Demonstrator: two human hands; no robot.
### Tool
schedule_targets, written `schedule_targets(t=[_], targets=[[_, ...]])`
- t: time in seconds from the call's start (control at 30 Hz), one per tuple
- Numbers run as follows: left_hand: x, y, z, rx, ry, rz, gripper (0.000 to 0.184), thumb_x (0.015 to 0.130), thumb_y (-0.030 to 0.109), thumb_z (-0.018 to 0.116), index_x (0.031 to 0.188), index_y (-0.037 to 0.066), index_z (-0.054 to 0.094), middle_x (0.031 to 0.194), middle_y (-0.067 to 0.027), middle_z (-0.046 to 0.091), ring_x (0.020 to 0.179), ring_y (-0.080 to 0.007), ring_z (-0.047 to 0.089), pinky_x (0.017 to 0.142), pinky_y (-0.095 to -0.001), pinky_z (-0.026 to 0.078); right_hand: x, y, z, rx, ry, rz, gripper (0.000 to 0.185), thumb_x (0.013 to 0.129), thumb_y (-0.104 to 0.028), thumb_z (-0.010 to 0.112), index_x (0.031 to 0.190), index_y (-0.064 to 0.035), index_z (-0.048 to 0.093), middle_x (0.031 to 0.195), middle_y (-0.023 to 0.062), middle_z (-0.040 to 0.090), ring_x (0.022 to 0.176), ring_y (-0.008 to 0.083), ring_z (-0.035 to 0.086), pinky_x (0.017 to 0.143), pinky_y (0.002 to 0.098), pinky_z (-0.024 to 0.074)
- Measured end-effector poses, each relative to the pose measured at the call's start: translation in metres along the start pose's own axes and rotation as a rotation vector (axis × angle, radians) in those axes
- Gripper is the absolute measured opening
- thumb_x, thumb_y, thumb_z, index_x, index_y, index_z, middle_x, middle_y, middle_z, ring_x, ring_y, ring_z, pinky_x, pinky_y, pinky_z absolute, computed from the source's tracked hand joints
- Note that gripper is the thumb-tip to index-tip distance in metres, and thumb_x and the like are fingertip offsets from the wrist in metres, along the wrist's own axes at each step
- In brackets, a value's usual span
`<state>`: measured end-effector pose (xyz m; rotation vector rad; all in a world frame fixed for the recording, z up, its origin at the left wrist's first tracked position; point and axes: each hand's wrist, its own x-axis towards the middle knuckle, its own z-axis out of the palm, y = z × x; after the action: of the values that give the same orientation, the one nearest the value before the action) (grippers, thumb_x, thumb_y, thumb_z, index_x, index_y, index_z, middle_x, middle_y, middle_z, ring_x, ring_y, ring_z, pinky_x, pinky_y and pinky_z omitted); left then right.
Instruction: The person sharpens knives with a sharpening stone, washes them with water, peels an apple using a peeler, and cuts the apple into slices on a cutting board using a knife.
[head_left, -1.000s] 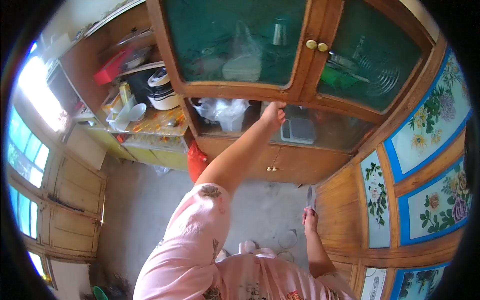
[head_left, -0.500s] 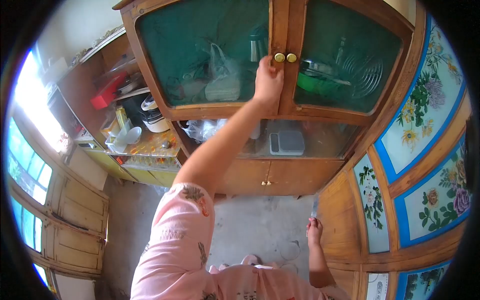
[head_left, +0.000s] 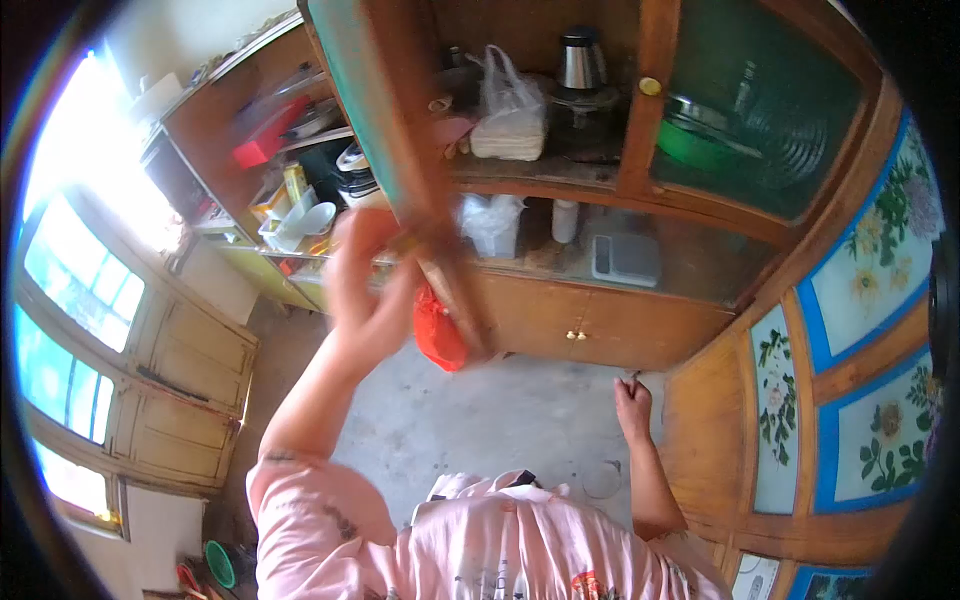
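The left glass door [head_left: 385, 110] of the wooden cabinet is swung out toward me, blurred by motion. My left hand [head_left: 365, 305] is at its free edge, fingers closed around the knob [head_left: 405, 243]. Low on the right, my right hand [head_left: 632, 408] is closed near the floor, with a small dark bit showing at its fingertips; I cannot make out what it is. Inside the opened shelf stand a plastic bag with a pale stack [head_left: 510, 130] and a steel jug with a black lid [head_left: 582, 60]. A red bag [head_left: 437, 330] shows beside the door's lower edge.
The right glass door [head_left: 760, 120] is closed, with a green basin [head_left: 695, 145] behind it. On the lower shelf are a white bag [head_left: 490, 225], a white bottle [head_left: 565, 220] and a kitchen scale [head_left: 626, 260]. Floral panels [head_left: 880, 260] line the right; a side shelf [head_left: 215, 160] stands left.
My left hand has pulled the left cabinet door open, moving left and toward me. The shelf's contents and the red bag have come into plain view. My right hand has risen slightly.
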<state>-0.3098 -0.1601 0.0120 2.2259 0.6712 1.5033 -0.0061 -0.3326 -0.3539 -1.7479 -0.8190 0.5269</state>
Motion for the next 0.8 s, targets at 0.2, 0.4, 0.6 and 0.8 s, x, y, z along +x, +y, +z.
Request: schedule_targets(t=[0.2,0.4,0.6,0.8], targets=[[-0.086,-0.074,-0.182,-0.360,0.624,-0.252,0.040,0.094,0.033,0.040,0.124,0.007,0.046,0.114,-0.0062,0.054,0.106,-0.0224,0.051,0.091,-0.0394,0.043,0.069,-0.177,0.122,0.233,-0.480,-0.023,0.032,0.096,-0.028,0.047,0.073,-0.0064,0.053,0.058,-0.0006,0.051,0.048,0.0081,0.047,0.046,0.0258,0.0384],[-0.082,-0.136,-0.259,-0.393,1.026,-0.381,0.043,0.094,0.037,0.037,0.123,0.006,0.047,0.119,-0.0093,0.053,0.110,-0.0239,0.051,0.094,-0.0388,0.041,0.186,-0.291,0.293,0.350,-0.671,-0.243,0.023,0.097,-0.018,0.045,0.104,-0.0003,0.057,0.090,0.0064,0.062,0.073,0.0111,0.058,0.062,0.0246,0.0498],[-0.082,-0.163,-0.287,-0.541,1.153,-0.333,0.052,0.094,0.040,0.035,0.132,0.005,0.041,0.128,-0.0124,0.049,0.117,-0.0279,0.049,0.098,-0.0424,0.040,0.329,-0.333,0.438,0.127,-0.277,-0.409,0.024,0.087,-0.008,0.042,0.103,0.0036,0.055,0.091,0.0117,0.061,0.081,0.0181,0.060,0.064,0.0308,0.0527],[-0.053,-0.173,-0.292,-0.509,1.291,-0.367,0.056,0.094,0.043,0.033,0.134,0.005,0.041,0.129,-0.0146,0.049,0.115,-0.0308,0.051,0.097,-0.0448,0.040,0.398,-0.332,0.473,0.153,-0.609,-0.050,0.018,0.087,-0.016,0.046,0.097,-0.0046,0.056,0.081,0.0057,0.057,0.066,0.0179,0.054,0.058,0.0309,0.0496]])
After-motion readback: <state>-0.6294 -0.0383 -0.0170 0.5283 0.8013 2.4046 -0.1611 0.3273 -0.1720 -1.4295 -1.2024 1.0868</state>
